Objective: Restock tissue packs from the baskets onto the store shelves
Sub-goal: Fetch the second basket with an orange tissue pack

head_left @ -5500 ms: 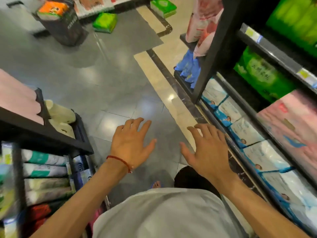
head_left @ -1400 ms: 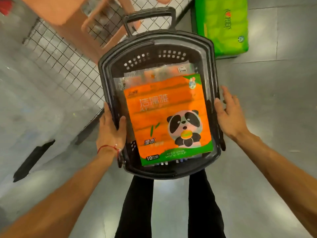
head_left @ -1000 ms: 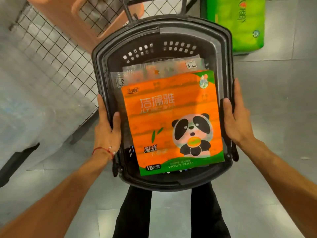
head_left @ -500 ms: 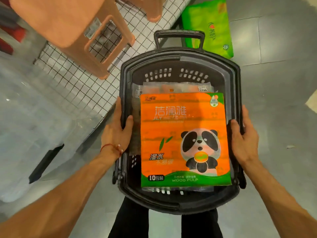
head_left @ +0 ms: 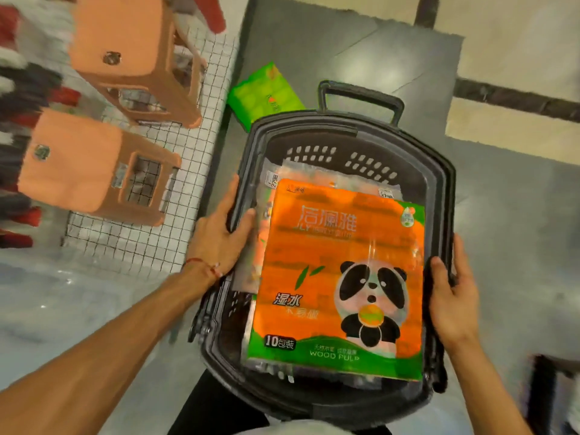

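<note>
Indoor light is even and moderately bright, with a warm cast. Soft pale reflections lie on the glossy grey floor (head_left: 518,189), strongest at the left. The plastic wrap of the orange tissue pack (head_left: 339,277) shows faint glare streaks over its panda print. Motion blur smears the left edge and bottom right corner; the orange stools (head_left: 94,171) look soft. Wide-angle distortion bends the black basket (head_left: 439,171) and both forearms

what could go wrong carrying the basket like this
The orange tissue pack lies loose on top, near the basket rim; a tilt could slide it out. Both hands, left hand and right hand, grip only the side rims. The green pack on the floor ahead is a trip hazard.
</note>
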